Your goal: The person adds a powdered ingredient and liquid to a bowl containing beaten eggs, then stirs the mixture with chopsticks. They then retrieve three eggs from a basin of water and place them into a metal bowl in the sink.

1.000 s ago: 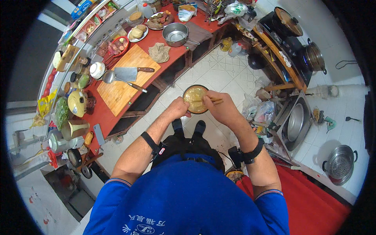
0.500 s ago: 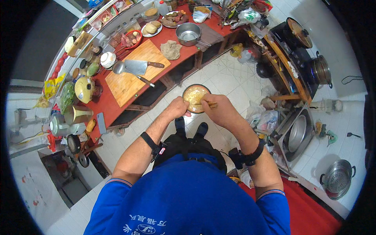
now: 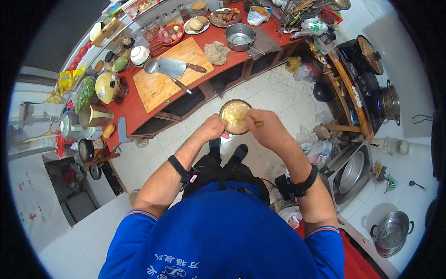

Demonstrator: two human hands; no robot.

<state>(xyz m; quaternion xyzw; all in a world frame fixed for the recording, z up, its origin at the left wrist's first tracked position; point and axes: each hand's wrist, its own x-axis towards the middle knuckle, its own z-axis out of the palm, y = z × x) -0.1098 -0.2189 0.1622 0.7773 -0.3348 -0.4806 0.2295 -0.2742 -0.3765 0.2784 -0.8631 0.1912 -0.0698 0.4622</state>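
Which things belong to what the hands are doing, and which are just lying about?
In use:
- bowl of yellow mixture, in the left hand
- chopsticks, in the right hand

Apparently just lying about:
- cleaver and ladle, on the cutting board
- saucepan
- cloth
- phone

Behind the fingers (image 3: pixel 251 117) there are black straps (image 3: pixel 177 166); farther from them, a blue shirt (image 3: pixel 223 223) with striped cuffs (image 3: pixel 322 229); below them, dark shoes (image 3: pixel 240 151).

Head-worn fisheye, looking down, hands (image 3: pixel 214 126) near centre
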